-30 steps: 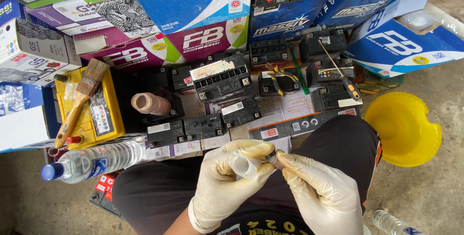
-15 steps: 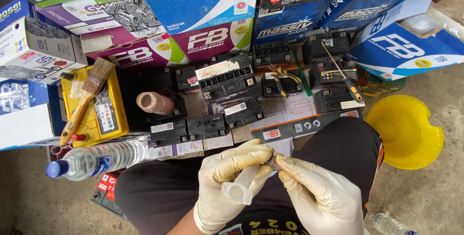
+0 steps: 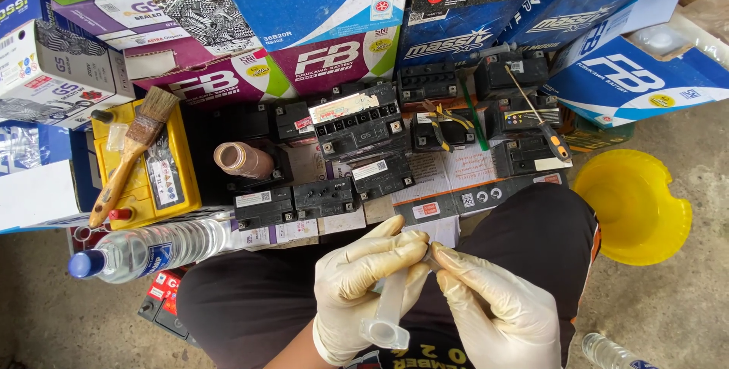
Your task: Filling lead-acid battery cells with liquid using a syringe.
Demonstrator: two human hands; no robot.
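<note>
Both my hands wear pale latex gloves and meet over my lap. My left hand (image 3: 364, 278) is wrapped around a small clear plastic tube (image 3: 387, 316) whose open end points toward me. My right hand (image 3: 493, 308) pinches the tube's far end with thumb and forefinger, right beside the left thumb. What sits at that far end is hidden by the fingers. Several small black batteries (image 3: 357, 122) lie on the floor just beyond my knees.
A yellow battery (image 3: 163, 179) with a paintbrush (image 3: 125, 160) across it lies left, a clear water bottle (image 3: 152, 247) below it. A roll of brown tape (image 3: 239, 160), a screwdriver (image 3: 543, 122), a yellow funnel (image 3: 634, 206) and stacked battery boxes (image 3: 304, 4) surround them.
The tube has turned from pointing up at me to lying lengthwise in my left hand, open end toward me. My right fingers have moved onto its far end.
</note>
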